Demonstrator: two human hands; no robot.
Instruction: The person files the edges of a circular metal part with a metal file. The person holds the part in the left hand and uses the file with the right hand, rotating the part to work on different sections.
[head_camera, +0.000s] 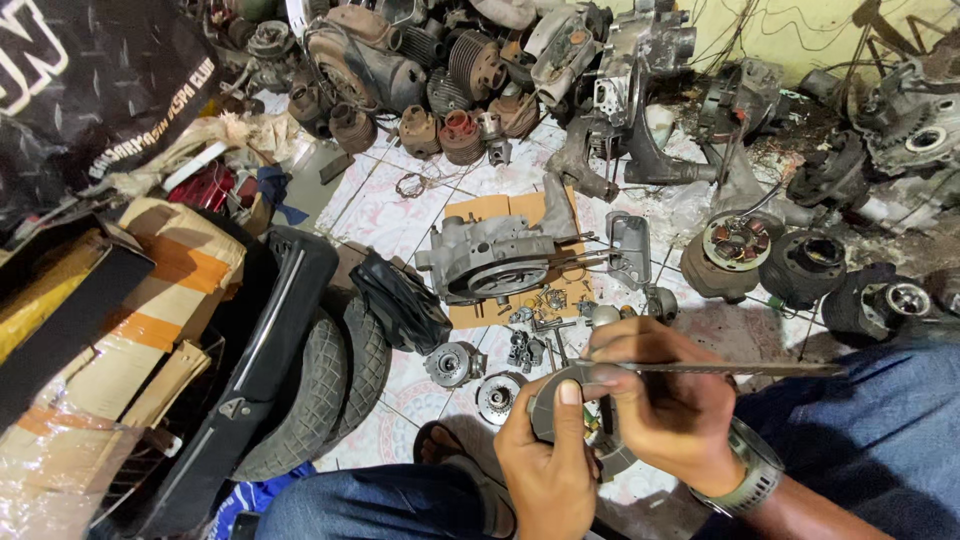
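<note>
Grey metal part (545, 405) sits gripped in left hand (545, 460) fingers; right hand (665, 405) fingers pinch a thin file (740, 369) (laid across it).

Taped cardboard box (150, 300) left; black banner (90, 80) above.

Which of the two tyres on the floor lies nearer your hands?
The right-hand tyre, beside the black bag; the other tyre lies farther left against the black panel.
</note>
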